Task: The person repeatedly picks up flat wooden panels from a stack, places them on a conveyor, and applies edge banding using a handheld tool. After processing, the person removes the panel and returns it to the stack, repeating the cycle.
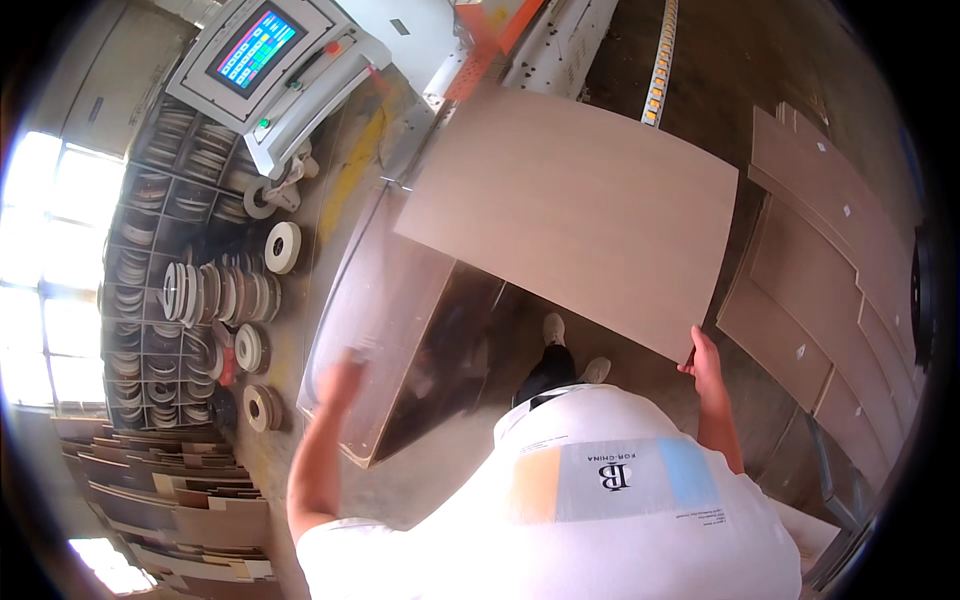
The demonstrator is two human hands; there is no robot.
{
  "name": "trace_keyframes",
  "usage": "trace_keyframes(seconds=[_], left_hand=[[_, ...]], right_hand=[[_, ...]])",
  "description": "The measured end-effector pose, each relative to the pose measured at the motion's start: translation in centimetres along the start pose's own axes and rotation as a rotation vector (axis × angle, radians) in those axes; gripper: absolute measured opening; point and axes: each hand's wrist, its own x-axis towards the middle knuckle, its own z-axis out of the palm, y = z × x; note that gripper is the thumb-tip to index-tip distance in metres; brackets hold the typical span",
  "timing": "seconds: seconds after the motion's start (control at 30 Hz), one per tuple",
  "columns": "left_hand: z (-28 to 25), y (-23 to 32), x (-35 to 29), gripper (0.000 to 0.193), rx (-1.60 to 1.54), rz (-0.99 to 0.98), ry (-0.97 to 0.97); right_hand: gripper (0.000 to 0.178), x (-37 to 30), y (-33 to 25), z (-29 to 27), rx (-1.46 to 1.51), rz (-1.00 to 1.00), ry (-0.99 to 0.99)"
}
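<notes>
A large brown flat board point(580, 220) spans the middle, its far left part lying by the machine and its near edge jutting out over the floor. My right hand point(704, 362) is closed on the board's near right corner, with fingers under the edge. My left hand point(343, 378) is well apart from the board, over the near left part of a pale-topped side table point(385, 290). Motion smears its fingers, so their pose and anything in them cannot be made out.
A machine control panel point(262, 70) with a lit screen stands at upper left. Rolls of edge banding point(283, 247) fill a rack and stand on the floor at left. Stacked brown boards point(800, 270) lie at right. A roller track point(660, 70) runs at the top.
</notes>
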Motion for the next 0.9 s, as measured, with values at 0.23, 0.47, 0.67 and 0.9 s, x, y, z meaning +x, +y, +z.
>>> trace_keyframes(seconds=[0.23,0.47,0.67,0.9], left_hand=[[-13.2,-14.8,3.4,0.041,0.512,-0.338,0.354],[-3.7,-7.5,5.2,0.042,0.115,-0.061,0.166],[1.7,14.8,-5.3,0.062,-0.026,0.226,-0.450],[8.8,12.2,-6.4,0.055,-0.230,0.063,-0.417]], right_hand=[[0.051,-0.3,-0.1,-0.1,-0.083,-0.021,0.000],[0.052,0.0,0.3,0.2,-0.087,-0.015,0.085],[0.055,1.0,1.0,-0.3,-0.077,-0.016,0.060],[0.059,1.2,0.3,1.2,0.072,-0.043,0.162]])
